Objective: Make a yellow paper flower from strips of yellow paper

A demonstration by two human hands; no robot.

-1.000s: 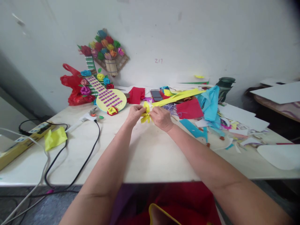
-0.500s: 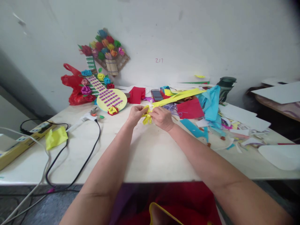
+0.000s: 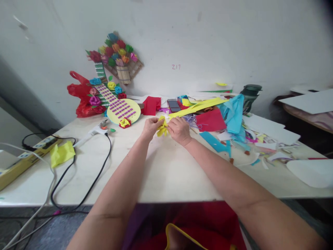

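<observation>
Over the middle of the white table (image 3: 166,173), my left hand (image 3: 150,127) and my right hand (image 3: 179,130) pinch a small crumpled yellow paper piece (image 3: 162,129) between them. Both hands have their fingers closed on it. A long yellow paper strip (image 3: 199,106) runs from the piece up and to the right across the scraps. The part of the paper inside my fingers is hidden.
A paper guitar with flowers (image 3: 117,104), a red plastic bag (image 3: 82,97) and a flower basket craft (image 3: 119,57) stand at the back left. A glue gun (image 3: 96,131) with black cord (image 3: 78,180), a power strip (image 3: 28,152) and yellow scrap (image 3: 61,152) lie left. Red (image 3: 210,121) and blue paper (image 3: 234,114) pile right.
My hands stay in the same spot, with the fingers shifting slightly on the yellow paper piece, which looks a little more gathered. Nothing else has moved.
</observation>
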